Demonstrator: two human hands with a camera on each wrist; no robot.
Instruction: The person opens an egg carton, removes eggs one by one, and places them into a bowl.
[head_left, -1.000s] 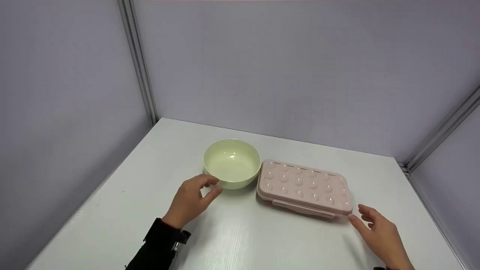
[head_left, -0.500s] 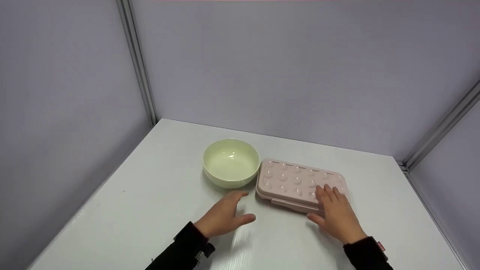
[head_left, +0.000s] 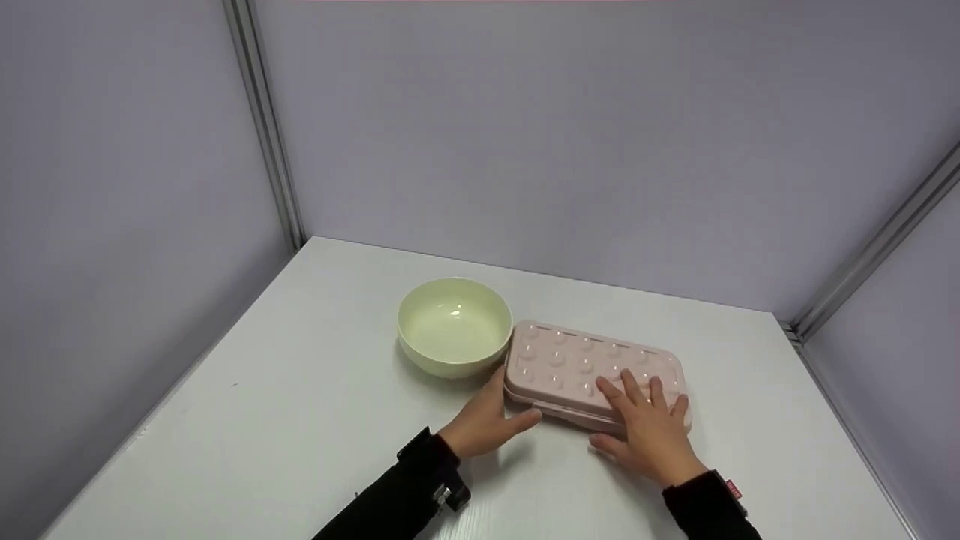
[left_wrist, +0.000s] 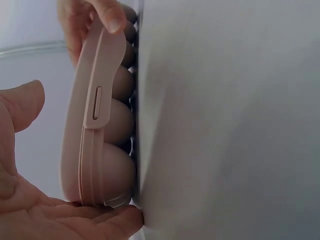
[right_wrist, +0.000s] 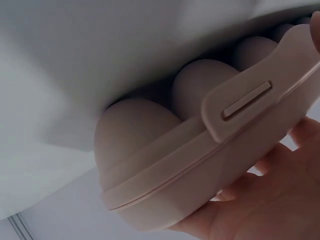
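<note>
A closed pink egg box (head_left: 570, 356) with a dimpled lid lies on the white table (head_left: 300, 420), just right of an empty pale green bowl (head_left: 454, 326). My left hand (head_left: 487, 421) cups the box's near left corner, fingers along its left end and thumb along the front. My right hand (head_left: 649, 427) lies flat on the right half of the lid with fingers spread and the thumb at the front edge. In the left wrist view the box (left_wrist: 95, 125) rests against my left palm (left_wrist: 30, 200). The right wrist view shows the box's front latch (right_wrist: 245, 100) above my right hand (right_wrist: 270, 200).
Grey partition walls enclose the table on the left, back and right, with metal posts (head_left: 262, 127) (head_left: 877, 247) in the corners. The bowl almost touches the box's left far corner. Bare tabletop spreads to the left and along the front edge.
My left hand left the bowl and came right to the box's near left corner. My right hand moved from the table onto the lid. The view shifted slightly.
</note>
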